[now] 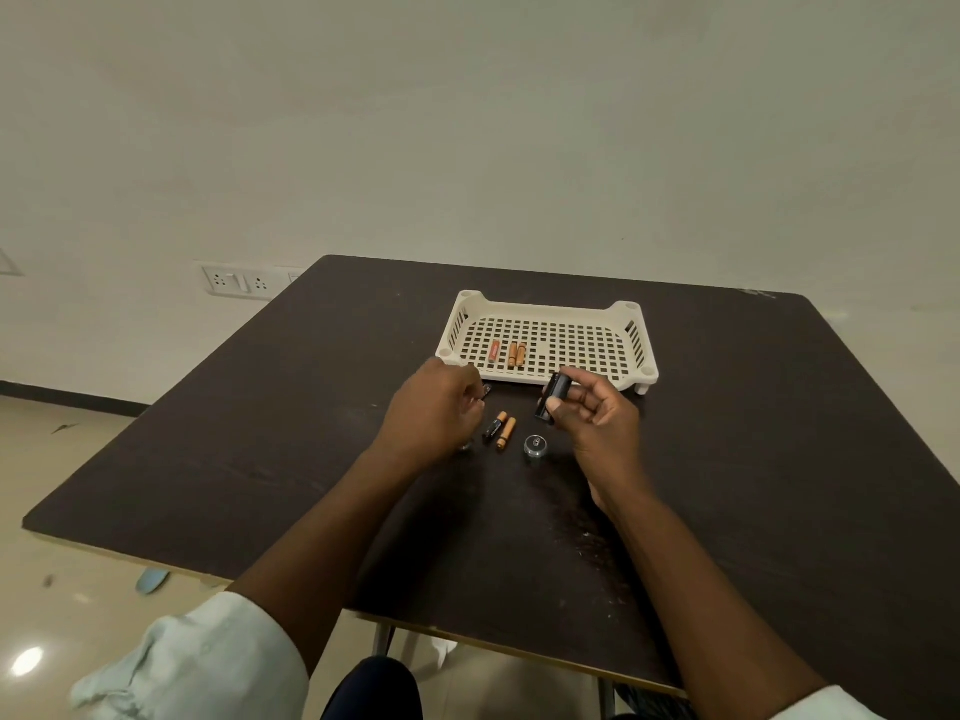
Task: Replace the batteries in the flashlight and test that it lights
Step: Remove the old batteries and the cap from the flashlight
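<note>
My right hand (592, 415) grips a black cylindrical flashlight part (554, 397), tilted, just in front of the tray. My left hand (439, 407) is curled over the table, and a small dark battery tip (487, 391) shows at its fingertips. Two loose batteries (500, 429), orange and black, lie on the dark table (260, 459) between my hands. A round silver flashlight cap (535, 445) sits beside them. A small shiny piece (464, 447) peeks out under my left hand. Three orange batteries (511, 353) lie in the white tray (631, 314).
The perforated white tray stands at the table's far middle on short legs. A wall socket panel (241, 282) is on the wall at the left. The table's front edge runs near my sleeves, with glossy floor beyond at the left.
</note>
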